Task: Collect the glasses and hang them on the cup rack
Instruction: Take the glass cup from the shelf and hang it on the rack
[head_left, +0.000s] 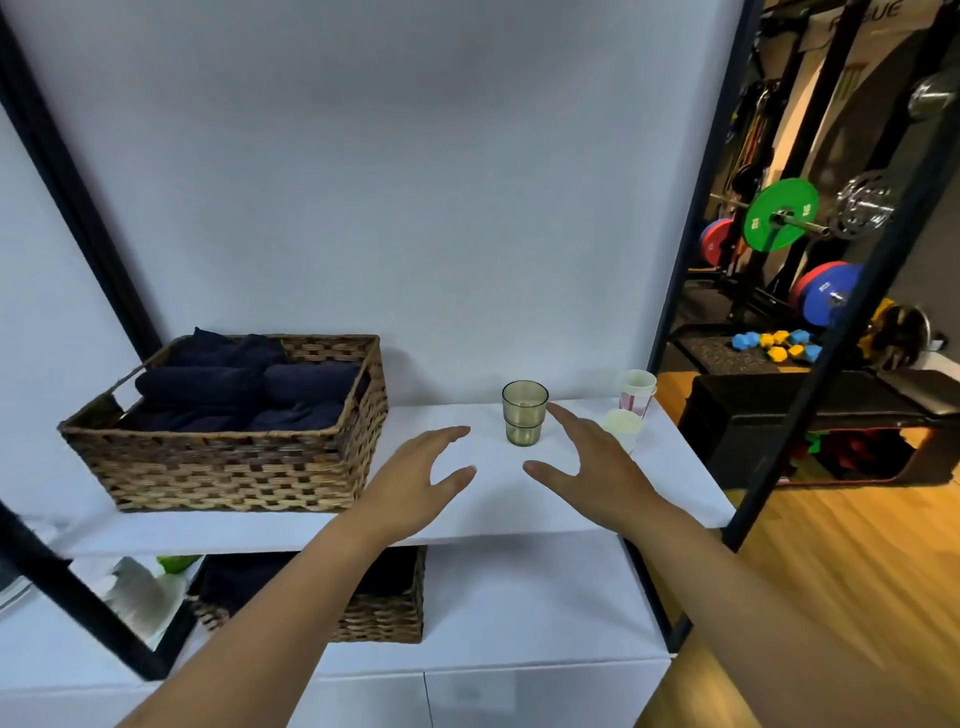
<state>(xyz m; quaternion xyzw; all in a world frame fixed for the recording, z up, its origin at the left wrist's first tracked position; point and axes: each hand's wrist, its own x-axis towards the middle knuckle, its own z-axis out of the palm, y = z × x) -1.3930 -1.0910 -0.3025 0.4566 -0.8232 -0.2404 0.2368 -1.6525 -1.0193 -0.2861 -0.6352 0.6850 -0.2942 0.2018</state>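
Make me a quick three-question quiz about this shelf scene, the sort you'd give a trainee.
1. True or false: the right hand already grips the green glass.
2. What fills the wicker basket on the upper shelf?
A. dark blue cloths
B. plates
C. bottles
3. Fill in: both hands are ____, fingers spread, holding nothing.

Key
1. False. The right hand is close beside the green glass, with nothing in its fingers; the left hand is also empty.
2. A, the dark blue cloths.
3. open
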